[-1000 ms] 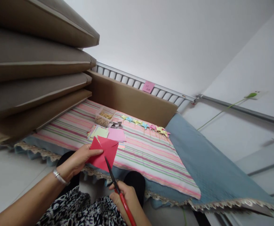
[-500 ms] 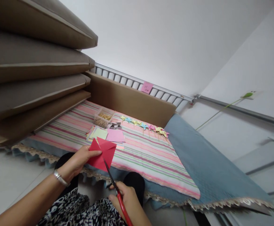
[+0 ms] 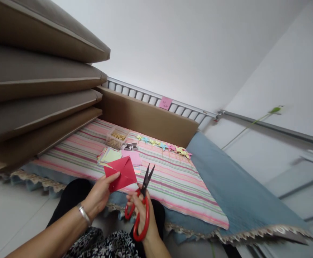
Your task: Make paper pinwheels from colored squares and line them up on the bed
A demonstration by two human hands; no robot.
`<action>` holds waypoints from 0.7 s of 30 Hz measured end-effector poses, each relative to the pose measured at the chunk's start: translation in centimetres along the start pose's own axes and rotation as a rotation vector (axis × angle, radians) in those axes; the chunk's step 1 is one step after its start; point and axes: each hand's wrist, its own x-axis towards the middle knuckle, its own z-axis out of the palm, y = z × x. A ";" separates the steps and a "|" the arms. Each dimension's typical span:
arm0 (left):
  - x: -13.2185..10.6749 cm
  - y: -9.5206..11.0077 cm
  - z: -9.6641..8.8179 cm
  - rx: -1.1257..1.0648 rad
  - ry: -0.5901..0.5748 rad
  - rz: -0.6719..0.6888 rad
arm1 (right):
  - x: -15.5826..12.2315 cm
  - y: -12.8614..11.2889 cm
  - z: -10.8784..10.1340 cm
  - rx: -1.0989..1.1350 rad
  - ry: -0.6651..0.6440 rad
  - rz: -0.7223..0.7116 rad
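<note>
A square of red paper (image 3: 126, 171) with slits cut in from its corners is pinched in my left hand (image 3: 101, 193), thumb lying on top. My right hand (image 3: 143, 211) holds scissors (image 3: 146, 182) with red handles and dark blades, which point up and stand a little apart, clear of the paper. Just beyond the red sheet lie a stack of pale green paper (image 3: 112, 155) and some pink paper (image 3: 131, 156). Behind these stands a clear plastic box (image 3: 116, 137) of thin sticks, with small dark-and-silver items (image 3: 130, 146) beside it that I cannot make out.
Several paper pinwheels (image 3: 163, 145) on sticks lie in a row across the striped cloth (image 3: 172, 190). Thick brown cushions (image 3: 43, 82) are stacked at the left. A brown panel (image 3: 148, 116) and a metal rail with a pink note (image 3: 165, 103) run along the back.
The scissors have come away from the red paper and now point upward with blades parted. My left hand has shifted right and turned the paper.
</note>
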 end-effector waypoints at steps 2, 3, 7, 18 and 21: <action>-0.4 -1.0 0.4 0.003 -0.024 -0.005 | 0.8 -0.4 1.5 0.092 -0.003 -0.052; -0.5 -1.4 0.5 0.008 -0.042 -0.009 | 1.2 -0.5 1.9 0.141 -0.018 -0.080; -0.7 -1.5 0.1 0.030 -0.092 -0.037 | 2.0 -1.4 1.9 0.231 -0.095 -0.128; 0.6 -0.4 -0.8 0.152 0.050 0.055 | 1.5 -4.4 0.2 -0.209 -0.049 -0.124; 1.2 -0.1 -1.3 0.084 0.143 0.124 | -0.5 -3.3 0.3 -0.279 -0.140 -0.054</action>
